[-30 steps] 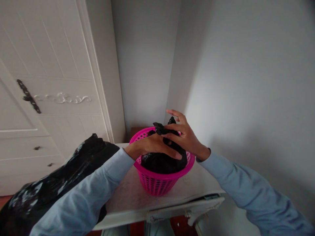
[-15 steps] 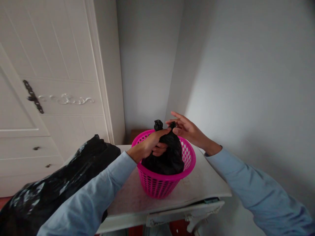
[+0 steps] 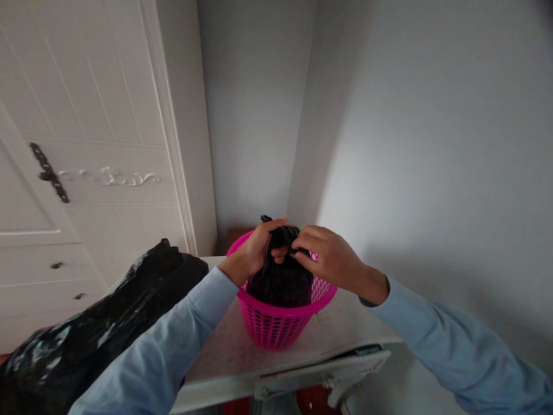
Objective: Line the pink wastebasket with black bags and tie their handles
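Observation:
A black plastic bag (image 3: 280, 282) sits bunched inside a pink basket (image 3: 276, 325) with perforated walls. My left hand (image 3: 259, 248) is closed around the gathered top of the bag, its thumb stretched along the upper edge. A twisted end of plastic sticks up beside that thumb. From the other side, my right hand (image 3: 322, 251) pinches a piece of the same bag between thumb and fingers, close to the left fingertips. What the bag contains is hidden.
The basket stands on a white table (image 3: 216, 351) whose front drawer (image 3: 324, 374) hangs crooked. A large black plastic bag (image 3: 112, 317) lies at left, beside my left sleeve. Behind are a white wardrobe (image 3: 121, 104) and grey walls (image 3: 410, 144) meeting in a corner.
My right hand has come down and turned from spread fingers to a pinch on the bag's top. My left hand has opened its thumb upward while keeping hold. The view shifts slightly.

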`<state>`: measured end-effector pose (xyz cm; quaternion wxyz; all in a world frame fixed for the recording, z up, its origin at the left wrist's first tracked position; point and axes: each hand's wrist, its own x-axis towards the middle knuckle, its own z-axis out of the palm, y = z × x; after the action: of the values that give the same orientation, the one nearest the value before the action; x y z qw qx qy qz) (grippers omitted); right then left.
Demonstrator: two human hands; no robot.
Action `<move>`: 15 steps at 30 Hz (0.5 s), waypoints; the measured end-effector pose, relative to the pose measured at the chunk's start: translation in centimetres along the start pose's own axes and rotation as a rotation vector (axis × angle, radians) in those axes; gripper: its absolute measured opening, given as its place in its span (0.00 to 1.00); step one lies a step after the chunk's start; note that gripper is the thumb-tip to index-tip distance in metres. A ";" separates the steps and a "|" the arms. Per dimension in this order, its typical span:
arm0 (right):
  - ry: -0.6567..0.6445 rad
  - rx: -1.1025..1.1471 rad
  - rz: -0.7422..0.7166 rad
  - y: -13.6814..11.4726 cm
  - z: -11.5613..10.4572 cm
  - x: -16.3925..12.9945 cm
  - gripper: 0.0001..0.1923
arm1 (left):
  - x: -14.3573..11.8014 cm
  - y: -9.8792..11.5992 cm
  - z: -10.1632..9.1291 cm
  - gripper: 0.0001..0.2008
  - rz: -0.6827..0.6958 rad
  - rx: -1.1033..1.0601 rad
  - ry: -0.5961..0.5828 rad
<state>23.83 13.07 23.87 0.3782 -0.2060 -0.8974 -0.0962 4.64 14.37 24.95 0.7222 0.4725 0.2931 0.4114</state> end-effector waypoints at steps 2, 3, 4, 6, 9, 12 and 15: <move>-0.066 0.029 -0.062 0.1 0.0 -0.5 0.04 | -0.1 -0.2 -0.1 0.11 0.056 0.103 -0.006; -0.055 0.077 -0.051 0.2 -0.1 -0.7 0.05 | -0.2 -0.3 -0.1 0.11 0.080 0.146 -0.014; -0.014 0.131 -0.017 0.4 -0.3 -0.8 0.06 | -0.3 -0.3 -0.2 0.13 0.100 0.182 -0.020; 0.120 0.205 0.079 1.2 -0.6 -0.9 0.08 | -0.4 -0.3 -0.3 0.19 0.122 0.241 -0.007; 0.153 0.330 0.187 2.8 -0.8 -0.7 0.25 | -0.4 -0.3 -0.3 0.21 0.175 0.374 0.085; -0.079 0.591 0.234 4.1 -0.1 -0.1 0.42 | -0.6 -0.3 -0.2 0.20 0.304 0.589 0.098; -0.213 0.657 0.249 4.5 0.8 0.4 0.33 | -1.2 -0.2 0.0 0.15 0.410 0.848 0.007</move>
<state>25.05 17.44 23.72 0.3375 -0.1899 -0.8828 0.2659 4.13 13.33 24.82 0.3685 0.7725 0.3384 0.3911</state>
